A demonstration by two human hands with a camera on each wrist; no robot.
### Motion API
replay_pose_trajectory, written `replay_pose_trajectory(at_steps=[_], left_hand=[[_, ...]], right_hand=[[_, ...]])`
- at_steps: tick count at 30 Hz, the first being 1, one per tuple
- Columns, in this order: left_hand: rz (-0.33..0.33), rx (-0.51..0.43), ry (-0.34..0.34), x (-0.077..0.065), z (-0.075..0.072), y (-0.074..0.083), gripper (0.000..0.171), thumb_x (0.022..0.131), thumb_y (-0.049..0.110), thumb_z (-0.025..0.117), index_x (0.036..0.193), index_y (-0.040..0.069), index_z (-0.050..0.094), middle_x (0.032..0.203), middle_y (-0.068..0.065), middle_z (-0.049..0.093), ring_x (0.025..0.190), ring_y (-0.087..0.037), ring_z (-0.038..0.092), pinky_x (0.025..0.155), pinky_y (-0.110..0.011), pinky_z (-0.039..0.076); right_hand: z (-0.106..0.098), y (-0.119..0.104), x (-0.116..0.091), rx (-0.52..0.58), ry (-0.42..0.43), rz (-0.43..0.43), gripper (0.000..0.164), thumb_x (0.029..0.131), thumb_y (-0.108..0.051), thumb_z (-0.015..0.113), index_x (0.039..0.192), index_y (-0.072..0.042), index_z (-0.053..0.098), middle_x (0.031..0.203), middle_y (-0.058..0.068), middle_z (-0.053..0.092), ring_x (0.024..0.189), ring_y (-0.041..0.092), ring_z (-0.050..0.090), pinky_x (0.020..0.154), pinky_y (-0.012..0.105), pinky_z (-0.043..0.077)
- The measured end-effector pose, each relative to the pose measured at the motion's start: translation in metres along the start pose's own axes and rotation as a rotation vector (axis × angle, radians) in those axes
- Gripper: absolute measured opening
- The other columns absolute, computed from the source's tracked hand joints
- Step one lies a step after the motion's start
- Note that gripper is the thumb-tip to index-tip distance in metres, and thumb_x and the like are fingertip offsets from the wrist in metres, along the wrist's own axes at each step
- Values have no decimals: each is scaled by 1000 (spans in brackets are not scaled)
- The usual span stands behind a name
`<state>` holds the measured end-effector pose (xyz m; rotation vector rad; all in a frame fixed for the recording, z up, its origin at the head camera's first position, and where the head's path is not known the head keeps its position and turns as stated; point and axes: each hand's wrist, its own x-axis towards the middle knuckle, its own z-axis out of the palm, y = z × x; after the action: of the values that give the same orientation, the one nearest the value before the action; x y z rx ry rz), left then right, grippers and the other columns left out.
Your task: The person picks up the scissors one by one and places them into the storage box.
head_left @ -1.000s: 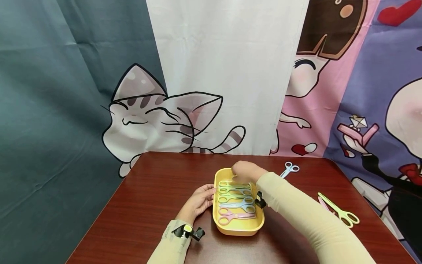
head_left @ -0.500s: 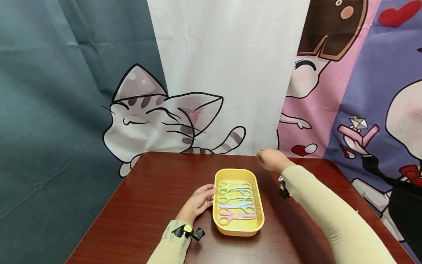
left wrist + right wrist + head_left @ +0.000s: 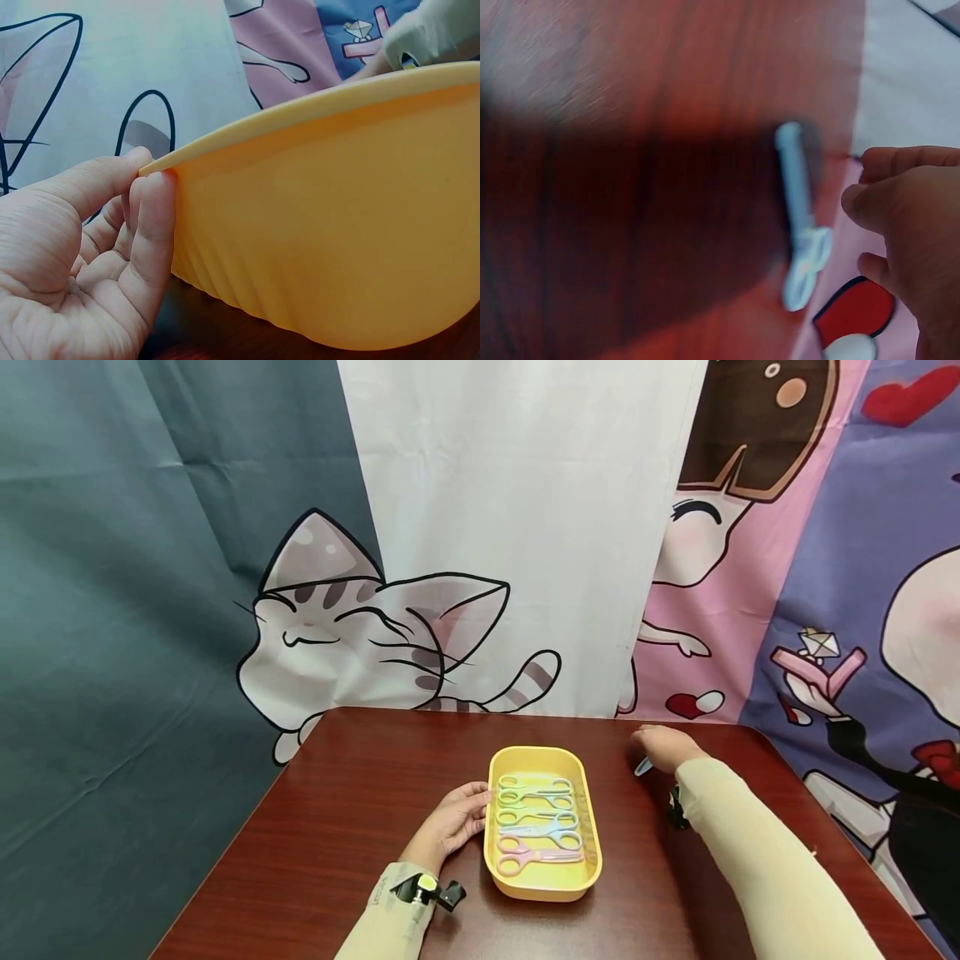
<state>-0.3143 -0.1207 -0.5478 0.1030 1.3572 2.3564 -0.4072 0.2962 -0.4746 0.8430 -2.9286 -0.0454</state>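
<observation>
My left hand (image 3: 457,820) pinches the left rim of a yellow plastic tray (image 3: 543,891), thumb over fingers, as the left wrist view shows close up. Inside the tray lie several child-size scissors in a column: pink scissors (image 3: 542,857) nearest, then blue scissors (image 3: 540,835), with green-handled ones farther back. At the far right of the table, my right hand (image 3: 670,748) hovers over another pair of blue scissors (image 3: 796,191), its fingers loosely bent and holding nothing. In the head view that hand covers most of this pair, leaving a blade end in sight.
The dark red wooden table (image 3: 360,793) ends at a printed cloth backdrop (image 3: 487,527). My right sleeve (image 3: 757,852) spans the table's right side and hides what lies beneath. A black camera mount (image 3: 431,889) sits on my left wrist.
My right hand has left the far end of the tray and moved right to the blue scissors. The right sleeve now covers the green and pink items seen earlier. My left hand has stayed put.
</observation>
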Motion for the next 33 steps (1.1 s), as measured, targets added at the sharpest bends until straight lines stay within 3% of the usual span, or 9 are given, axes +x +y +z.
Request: replay_pose_trajectory(at_steps=[7,12,20,25,33], left_hand=[[8,3,-6,-1,1,1,7,103,1,53,107,6,54,85,-1,66,66,-4,62,59,-17,56],[3,3,-1,-2,2,2,7,102,1,54,107,7,54,85,-1,66,65,-5,62,59,-17,55],[-3,-1,5,-2,2,0,10,103,0,52,105,9,56,84,0,65,64,-4,61,59,-17,55],[4,10,-4,-1,1,-1,9,103,0,52,105,9,55,83,0,65,64,-3,61,59,-17,55],[1,29,1,-1,1,0,8,102,1,56,108,5,53,84,1,65,64,-3,60,58,-16,54]], right_hand=[[27,13,-10,-51,-12,26,30,86,11,61,112,-2,69,112,16,67,109,34,64,94,49,55],[36,19,-14,-68,32,40,26,86,13,61,102,-5,69,102,12,67,97,29,66,86,46,58],[40,19,-19,-101,106,17,24,82,14,66,86,-10,64,82,8,58,74,22,63,68,41,58],[41,18,-19,-162,143,7,22,81,12,67,82,-9,60,80,7,56,75,29,63,66,44,57],[34,14,-18,-207,87,-2,17,86,12,64,91,-5,60,88,12,60,82,31,64,74,47,57]])
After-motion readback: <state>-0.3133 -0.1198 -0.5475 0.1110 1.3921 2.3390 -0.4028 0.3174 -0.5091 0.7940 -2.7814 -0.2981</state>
